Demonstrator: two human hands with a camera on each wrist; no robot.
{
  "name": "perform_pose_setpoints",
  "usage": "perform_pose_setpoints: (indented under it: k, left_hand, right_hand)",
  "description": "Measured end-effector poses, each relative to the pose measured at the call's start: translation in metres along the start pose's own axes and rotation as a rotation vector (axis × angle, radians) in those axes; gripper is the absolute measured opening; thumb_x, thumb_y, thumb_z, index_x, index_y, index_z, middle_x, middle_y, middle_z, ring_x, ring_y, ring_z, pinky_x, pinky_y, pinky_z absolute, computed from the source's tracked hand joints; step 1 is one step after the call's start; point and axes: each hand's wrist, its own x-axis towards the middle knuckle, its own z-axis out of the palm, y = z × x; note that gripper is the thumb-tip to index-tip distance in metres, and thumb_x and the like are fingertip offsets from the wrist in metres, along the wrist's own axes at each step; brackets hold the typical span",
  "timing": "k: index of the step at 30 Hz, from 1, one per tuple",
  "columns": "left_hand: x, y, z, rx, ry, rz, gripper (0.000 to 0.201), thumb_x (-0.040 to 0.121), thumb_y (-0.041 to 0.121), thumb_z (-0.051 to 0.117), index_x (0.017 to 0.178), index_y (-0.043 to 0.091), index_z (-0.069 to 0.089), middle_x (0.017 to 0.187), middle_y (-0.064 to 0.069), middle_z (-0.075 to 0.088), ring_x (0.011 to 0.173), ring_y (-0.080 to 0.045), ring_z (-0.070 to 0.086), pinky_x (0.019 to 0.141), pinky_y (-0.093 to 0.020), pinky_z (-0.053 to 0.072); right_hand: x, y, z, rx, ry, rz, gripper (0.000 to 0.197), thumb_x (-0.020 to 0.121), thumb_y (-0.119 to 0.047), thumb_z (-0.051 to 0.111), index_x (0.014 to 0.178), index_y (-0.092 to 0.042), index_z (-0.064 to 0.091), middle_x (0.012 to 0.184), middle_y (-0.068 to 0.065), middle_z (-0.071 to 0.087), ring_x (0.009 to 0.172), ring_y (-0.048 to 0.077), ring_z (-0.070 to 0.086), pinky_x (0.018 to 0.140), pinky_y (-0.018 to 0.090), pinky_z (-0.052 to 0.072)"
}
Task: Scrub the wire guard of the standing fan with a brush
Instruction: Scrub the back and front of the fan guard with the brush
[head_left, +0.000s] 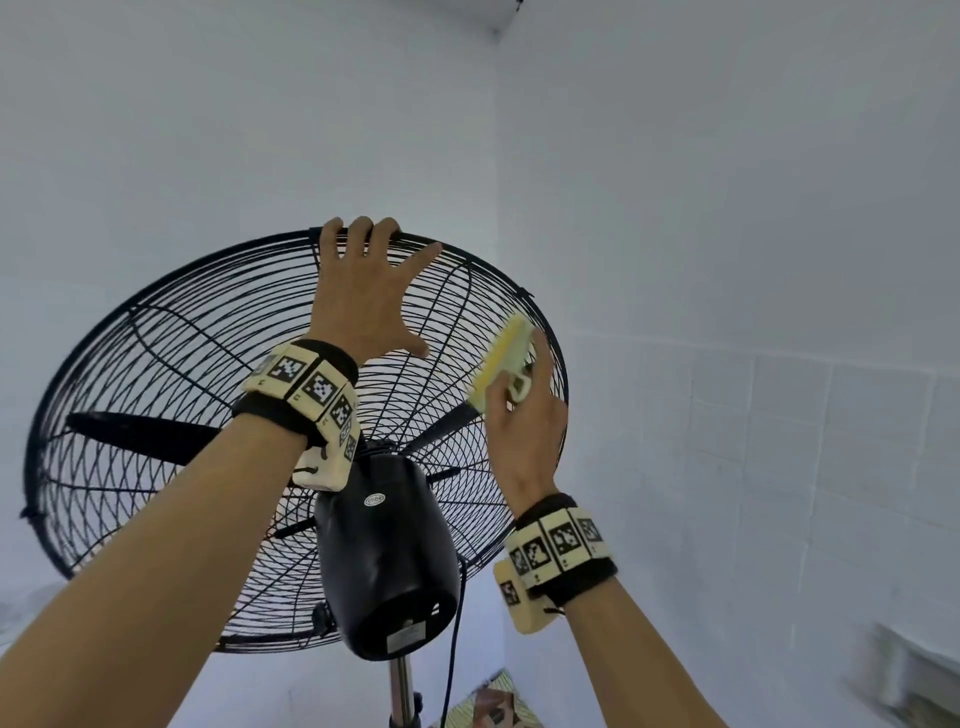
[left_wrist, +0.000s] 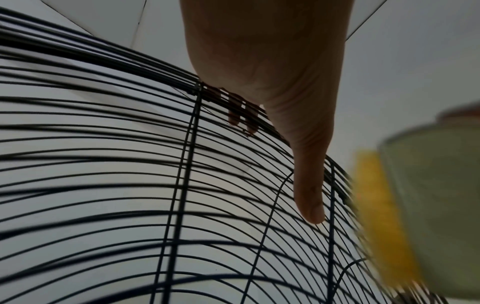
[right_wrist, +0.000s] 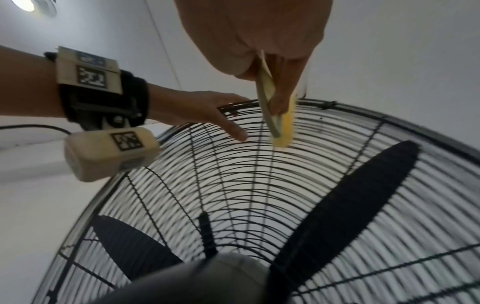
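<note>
The black wire guard (head_left: 171, 374) of the standing fan fills the middle of the head view, seen from behind. My left hand (head_left: 363, 291) grips the guard's top rim, fingers hooked over it, thumb spread onto the wires (left_wrist: 309, 201). My right hand (head_left: 524, 415) holds a pale green brush (head_left: 506, 364) with yellow bristles against the guard's upper right part. In the right wrist view the brush (right_wrist: 281, 127) lies bristles-down on the wires beside my left hand (right_wrist: 207, 115). The left wrist view shows the blurred brush (left_wrist: 415, 205) close to my thumb.
The black motor housing (head_left: 387, 561) and chrome pole (head_left: 402, 691) stand between my forearms, a cord (head_left: 454, 639) hanging beside them. Black blades (right_wrist: 345, 201) sit inside the guard. White walls meet in a corner behind; tiles cover the lower right wall (head_left: 779, 441).
</note>
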Motion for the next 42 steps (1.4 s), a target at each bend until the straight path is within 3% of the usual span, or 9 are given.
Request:
perform_pose_setpoints:
  k: [3,10,13,16,22,25,29,35,42]
  left_hand:
    - [0.001,0.007,-0.002,-0.018,0.014,0.016,0.126,0.051,0.082,0.082,0.159,0.041,0.031,0.155,-0.015,0.035,0.144,-0.039,0.029,0.123,-0.061,0.013]
    - [-0.002,0.001,-0.004,0.03,-0.014,-0.005,0.125,0.056,0.088,0.075,0.161,0.042,0.024,0.155,-0.016,0.032,0.144,-0.041,0.028,0.122,-0.064,0.014]
    - [0.004,0.011,-0.004,0.061,-0.02,-0.01,0.126,0.062,0.096,0.06,0.163,0.043,0.007,0.152,-0.021,0.034,0.139,-0.046,0.033,0.118,-0.071,0.016]
    - [0.016,0.024,-0.005,0.089,-0.074,-0.04,0.124,0.063,0.097,0.058,0.163,0.044,0.008,0.152,-0.024,0.032,0.138,-0.049,0.032,0.117,-0.077,0.014]
    - [0.015,0.014,0.005,0.074,-0.065,-0.046,0.113,0.066,0.095,0.058,0.161,0.047,0.017,0.152,-0.021,0.034,0.141,-0.045,0.03,0.119,-0.073,0.012]
    - [0.016,0.015,0.007,0.059,-0.039,-0.05,0.111,0.065,0.094,0.06,0.159,0.048,0.023,0.15,-0.019,0.036,0.141,-0.045,0.031,0.12,-0.071,0.011]
    - [0.017,0.02,0.01,0.043,-0.013,-0.041,0.111,0.062,0.092,0.066,0.157,0.048,0.031,0.149,-0.017,0.038,0.141,-0.044,0.032,0.121,-0.068,0.012]
    - [0.014,0.011,0.01,0.052,-0.02,-0.07,0.109,0.062,0.093,0.064,0.157,0.049,0.034,0.146,-0.016,0.039,0.138,-0.042,0.034,0.121,-0.065,0.015]
    - [0.016,0.02,0.009,0.048,-0.006,-0.057,0.109,0.061,0.093,0.066,0.156,0.048,0.035,0.147,-0.015,0.04,0.139,-0.042,0.034,0.121,-0.065,0.015]
  right_hand:
    - [0.002,-0.011,0.015,-0.044,-0.026,-0.159,0.056,0.107,-0.024,0.049,0.16,-0.02,0.031,0.07,0.002,0.062,0.049,0.01,0.057,0.045,0.02,0.049]
    - [0.013,0.008,-0.017,-0.21,-0.001,0.081,0.057,0.108,-0.024,0.046,0.161,-0.022,0.025,0.077,-0.007,0.048,0.063,-0.002,0.045,0.063,0.021,0.046]
    - [0.018,-0.013,-0.013,-0.064,0.009,-0.111,0.049,0.106,-0.02,0.052,0.154,-0.016,0.039,0.084,-0.007,0.055,0.058,-0.005,0.056,0.052,0.006,0.044]
    - [0.026,-0.017,0.001,-0.122,-0.022,-0.239,0.05,0.104,-0.018,0.055,0.153,-0.017,0.044,0.074,-0.003,0.059,0.053,0.006,0.053,0.05,0.012,0.039]
    - [0.048,0.027,-0.032,-0.328,-0.03,0.122,0.048,0.107,-0.022,0.049,0.155,-0.023,0.041,0.095,0.01,0.065,0.076,0.016,0.049,0.087,0.031,0.051]
    - [0.06,0.013,-0.027,-0.177,0.058,-0.044,0.032,0.107,-0.026,0.05,0.139,-0.021,0.051,0.082,0.0,0.064,0.07,0.02,0.063,0.069,0.041,0.061]
    - [0.071,-0.01,-0.003,-0.215,0.056,-0.39,0.032,0.106,-0.022,0.055,0.138,-0.017,0.06,0.067,0.001,0.066,0.047,0.017,0.052,0.046,0.028,0.042]
    - [0.09,0.039,-0.018,-0.499,-0.044,-0.177,0.031,0.111,-0.025,0.042,0.134,-0.011,0.057,0.072,0.003,0.066,0.057,0.023,0.06,0.063,0.041,0.056]
    - [0.088,-0.003,0.0,-0.284,0.066,-0.464,0.034,0.108,-0.027,0.048,0.137,-0.017,0.062,0.059,-0.003,0.056,0.044,0.016,0.043,0.048,0.011,0.027]
